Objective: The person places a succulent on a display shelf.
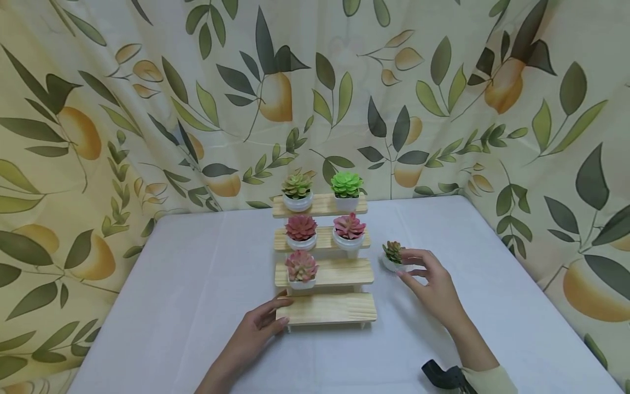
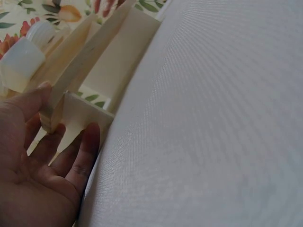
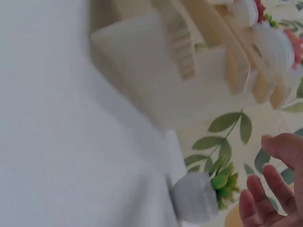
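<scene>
A wooden tiered plant stand [image 1: 327,309] with white side supports stands on the table. My left hand [image 1: 261,325] grips the left end of its lowest plank, and the left wrist view shows the thumb [image 2: 35,99] on the plank's edge with fingers beneath. Right of the stand, a small green-brown succulent in a white pot [image 1: 394,265] sits on the table. My right hand [image 1: 433,282] is beside it, fingers spread around its right side. In the right wrist view the fingers [image 3: 258,201] are apart from the potted succulent [image 3: 195,196].
Potted succulents stand on the upper tiers: a dusty green one [image 1: 297,189], a bright green one [image 1: 346,189], two reddish ones [image 1: 301,230] [image 1: 349,229], and a pink one [image 1: 301,268]. A black object [image 1: 443,377] lies by the right sleeve. A leaf-patterned curtain [image 1: 315,109] hangs behind.
</scene>
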`<state>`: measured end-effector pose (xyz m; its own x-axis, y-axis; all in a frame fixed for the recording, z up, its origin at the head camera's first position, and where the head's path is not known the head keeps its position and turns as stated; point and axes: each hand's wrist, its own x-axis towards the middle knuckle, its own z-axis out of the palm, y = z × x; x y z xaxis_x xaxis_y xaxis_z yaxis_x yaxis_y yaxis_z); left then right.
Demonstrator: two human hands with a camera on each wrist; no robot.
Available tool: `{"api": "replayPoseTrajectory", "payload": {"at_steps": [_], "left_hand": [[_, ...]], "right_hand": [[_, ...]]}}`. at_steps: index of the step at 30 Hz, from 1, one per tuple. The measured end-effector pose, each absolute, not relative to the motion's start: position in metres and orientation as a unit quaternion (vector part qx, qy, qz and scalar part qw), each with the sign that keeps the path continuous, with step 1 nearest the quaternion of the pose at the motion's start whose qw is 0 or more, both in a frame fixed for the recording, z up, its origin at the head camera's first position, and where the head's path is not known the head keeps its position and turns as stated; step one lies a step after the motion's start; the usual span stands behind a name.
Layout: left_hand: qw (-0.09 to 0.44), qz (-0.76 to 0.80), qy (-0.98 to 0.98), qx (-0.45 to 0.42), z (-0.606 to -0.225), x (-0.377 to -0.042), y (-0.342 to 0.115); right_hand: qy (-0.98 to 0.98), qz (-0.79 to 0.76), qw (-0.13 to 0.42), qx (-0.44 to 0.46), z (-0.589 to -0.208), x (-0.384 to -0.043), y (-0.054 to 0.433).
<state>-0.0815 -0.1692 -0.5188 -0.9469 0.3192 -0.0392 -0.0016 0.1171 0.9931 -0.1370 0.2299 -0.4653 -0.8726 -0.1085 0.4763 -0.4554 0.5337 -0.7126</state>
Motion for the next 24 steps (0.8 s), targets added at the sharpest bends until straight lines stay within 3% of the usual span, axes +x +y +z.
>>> {"api": "replayPoseTrajectory", "payload": {"at_steps": [9, 24], "left_hand": [[0.127, 0.656, 0.736, 0.103, -0.519, -0.081, -0.170], [0.125, 0.661, 0.733, 0.102, -0.522, -0.082, -0.170]], "right_hand": [[-0.870, 0.457, 0.168, 0.084, -0.483, -0.151, 0.254], [-0.868, 0.485, 0.073, 0.082, -0.496, -0.169, 0.255]]}}
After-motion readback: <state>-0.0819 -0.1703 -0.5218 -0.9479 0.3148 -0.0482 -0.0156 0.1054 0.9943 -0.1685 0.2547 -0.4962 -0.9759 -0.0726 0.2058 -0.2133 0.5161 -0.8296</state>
